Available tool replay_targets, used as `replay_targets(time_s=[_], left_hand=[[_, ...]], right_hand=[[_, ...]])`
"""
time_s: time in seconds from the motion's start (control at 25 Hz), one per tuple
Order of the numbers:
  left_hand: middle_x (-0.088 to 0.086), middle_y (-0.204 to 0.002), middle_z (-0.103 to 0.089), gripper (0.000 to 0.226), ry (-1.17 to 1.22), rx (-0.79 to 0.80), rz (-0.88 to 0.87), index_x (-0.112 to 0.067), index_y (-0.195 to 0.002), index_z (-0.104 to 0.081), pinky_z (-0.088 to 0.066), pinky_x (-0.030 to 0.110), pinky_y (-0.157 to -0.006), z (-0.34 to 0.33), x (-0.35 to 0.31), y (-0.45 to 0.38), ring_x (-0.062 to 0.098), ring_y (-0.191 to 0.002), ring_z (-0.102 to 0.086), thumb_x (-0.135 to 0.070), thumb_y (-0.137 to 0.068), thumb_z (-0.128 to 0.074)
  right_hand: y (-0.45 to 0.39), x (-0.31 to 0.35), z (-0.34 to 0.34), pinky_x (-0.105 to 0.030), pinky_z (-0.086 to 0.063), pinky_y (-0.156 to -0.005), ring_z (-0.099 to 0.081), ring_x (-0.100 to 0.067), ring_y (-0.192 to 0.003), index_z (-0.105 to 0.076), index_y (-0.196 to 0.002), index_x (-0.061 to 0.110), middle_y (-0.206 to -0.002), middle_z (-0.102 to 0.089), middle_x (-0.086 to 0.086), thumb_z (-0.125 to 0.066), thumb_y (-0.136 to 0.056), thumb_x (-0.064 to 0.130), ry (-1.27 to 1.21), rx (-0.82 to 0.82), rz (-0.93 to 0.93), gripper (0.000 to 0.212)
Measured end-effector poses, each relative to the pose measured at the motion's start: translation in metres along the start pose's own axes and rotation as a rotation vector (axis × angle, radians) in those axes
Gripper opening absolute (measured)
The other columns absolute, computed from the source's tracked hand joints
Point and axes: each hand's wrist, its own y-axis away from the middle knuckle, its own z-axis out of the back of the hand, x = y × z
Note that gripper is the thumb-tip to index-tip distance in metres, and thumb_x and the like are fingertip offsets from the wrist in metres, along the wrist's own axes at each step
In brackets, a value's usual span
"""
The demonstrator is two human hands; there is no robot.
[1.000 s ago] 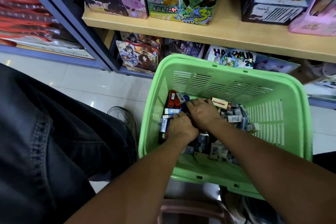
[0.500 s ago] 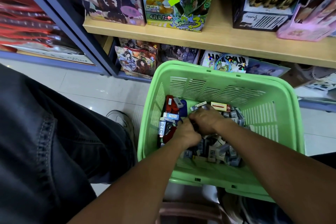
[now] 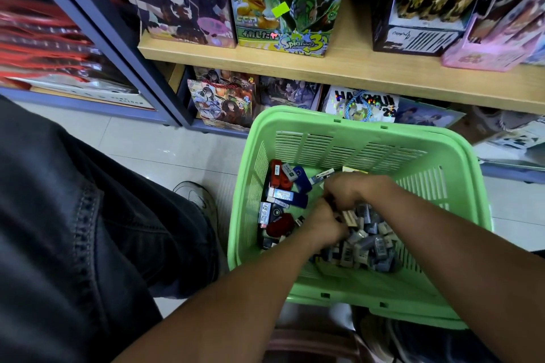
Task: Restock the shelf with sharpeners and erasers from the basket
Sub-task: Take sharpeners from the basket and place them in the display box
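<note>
**Both hands down in the basket, gathering stock**

The green basket sits low in front of the person, just near of the wooden shelf, probably so that a handful can go from one to the other with a short reach. Its slatted walls keep the small loose goods heaped together at the bottom. On the left of the heap lie red and blue sharpeners; on the right, nearer the person, is a pile of small wrapped erasers.

The left hand and the right hand meet over the middle of the pile, nearly touching. Both have curled fingers. The left hand seems to pinch a small pale packet, likely an eraser, though blur makes this uncertain. The right hand's fingers are bent down among the items, and what they hold, if anything, cannot be told. Working the two hands close together looks like a way to collect several pieces into one grip before lifting.

The shelf above carries tall printed boxes, with a bare strip along its front edge. Nothing from the basket is on it in view, so restocking seems at the picking stage.
</note>
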Motion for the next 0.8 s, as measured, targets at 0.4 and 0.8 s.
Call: replay_targets(time_s=[0.4, 0.8], left_hand=[[0.018, -0.112, -0.063, 0.031, -0.467, -0.389, -0.099, -0.003, -0.119, -0.053, -0.049, 0.037, -0.071, 0.023, -0.003, 0.019, 0.036, -0.1, -0.065, -0.002, -0.089, -0.06], [0.015, -0.123, -0.064, 0.027, -0.423, -0.503, 0.336, -0.003, -0.122, -0.061, -0.051, 0.033, -0.082, 0.047, 0.039, 0.002, 0.028, -0.11, -0.064, -0.006, -0.102, -0.043]], right_hand=[[0.031, 0.012, 0.023, -0.034, -0.051, -0.084, -0.064, -0.029, -0.11, -0.066, -0.114, 0.011, -0.121, -0.066, -0.013, -0.058, -0.086, 0.011, -0.146, -0.414, -0.167, 0.029], [-0.04, 0.086, -0.038, -0.038, -0.048, -0.07, -0.061, -0.03, -0.109, -0.057, -0.12, 0.01, -0.131, -0.05, -0.009, -0.049, -0.094, 0.0, -0.215, -0.585, -0.022, 0.029]])
